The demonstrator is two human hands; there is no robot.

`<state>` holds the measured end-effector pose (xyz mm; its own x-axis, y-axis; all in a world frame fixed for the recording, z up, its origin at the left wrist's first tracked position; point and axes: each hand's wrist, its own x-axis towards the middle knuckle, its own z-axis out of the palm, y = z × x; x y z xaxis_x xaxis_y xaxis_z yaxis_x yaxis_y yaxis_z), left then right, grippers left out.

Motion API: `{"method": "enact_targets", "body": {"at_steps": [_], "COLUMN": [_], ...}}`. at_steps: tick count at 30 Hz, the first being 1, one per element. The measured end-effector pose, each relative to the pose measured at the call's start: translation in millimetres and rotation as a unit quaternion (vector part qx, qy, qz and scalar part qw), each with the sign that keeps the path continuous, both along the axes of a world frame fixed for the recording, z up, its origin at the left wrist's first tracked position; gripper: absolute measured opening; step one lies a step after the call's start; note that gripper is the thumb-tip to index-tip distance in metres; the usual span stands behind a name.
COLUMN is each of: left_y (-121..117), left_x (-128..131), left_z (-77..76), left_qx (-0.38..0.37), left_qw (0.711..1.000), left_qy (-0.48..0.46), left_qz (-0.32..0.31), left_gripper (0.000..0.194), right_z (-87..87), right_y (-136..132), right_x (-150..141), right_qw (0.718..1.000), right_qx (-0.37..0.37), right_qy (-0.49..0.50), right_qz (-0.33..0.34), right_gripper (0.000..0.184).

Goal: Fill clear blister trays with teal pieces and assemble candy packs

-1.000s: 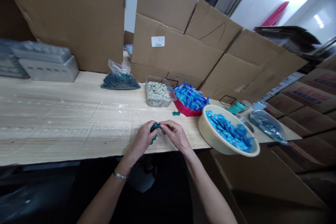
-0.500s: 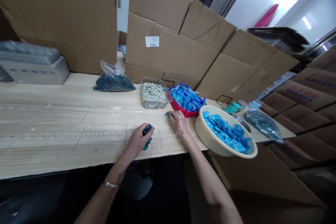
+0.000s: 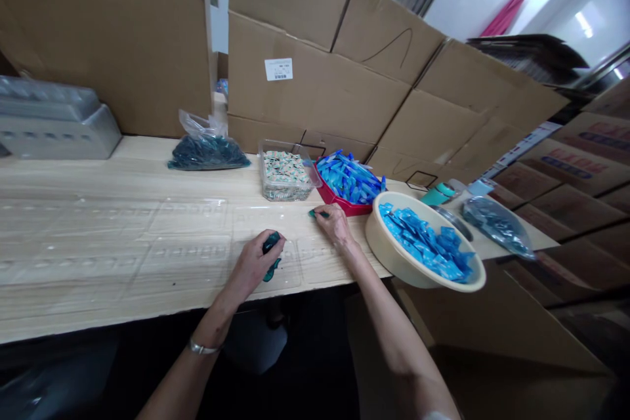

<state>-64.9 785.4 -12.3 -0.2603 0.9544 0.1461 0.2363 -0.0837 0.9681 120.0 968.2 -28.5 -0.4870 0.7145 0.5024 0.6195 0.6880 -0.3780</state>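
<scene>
1 head camera looks forward and down at hands (image 3: pixel 253 269) on a workbench (image 3: pixel 98 177)

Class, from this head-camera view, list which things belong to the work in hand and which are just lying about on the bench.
In use:
left hand gripping a teal piece
right hand pinching a small teal piece

Lying about:
bag of dark teal pieces
clear tub of patterned packets
red tray of blue pieces
cream bowl of blue packets

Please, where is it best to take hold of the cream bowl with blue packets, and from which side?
Take the near rim of the cream bowl from the person's side, fingers under it. That rim is bare of blue packets, and the bowl seems to overhang the table edge there.
</scene>
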Motion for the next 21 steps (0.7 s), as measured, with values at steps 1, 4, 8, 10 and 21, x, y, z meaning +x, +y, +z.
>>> {"method": "enact_targets", "body": {"at_steps": [1,4,8,10,21], "left_y": [0.2,0.8,1.3,1.3,-0.2], "left_x": [0.0,0.1,0.5,0.6,3.4], "left_z": [-0.5,-2.5,-3.8,-2.9,-3.1], "left_qx": [-0.003,-0.009,-0.009,-0.014,0.005], "left_qw": [1.0,1.0,1.0,0.999,0.999], "left_qy": [-0.004,-0.011,-0.021,-0.033,-0.045], "left_qz": [-0.002,-0.006,-0.007,-0.012,-0.024], "left_gripper": [0.024,0.024,0.025,0.025,0.024], "right_z": [-1.1,-2.8,-0.5,2.5,21.5], "right_y": [1.4,4.6,6.0,6.1,-1.9], "right_x": [1.2,4.6,5.7,4.0,-0.3], "right_qw": [1.0,1.0,0.999,0.998,0.995], "right_qx": [-0.006,-0.011,-0.003,0.005,-0.008], "right_qy": [-0.001,0.0,-0.019,-0.04,-0.087], "right_qz": [0.007,0.021,0.038,0.046,0.039], "right_gripper": [0.016,0.014,0.01,0.01,0.016]}}
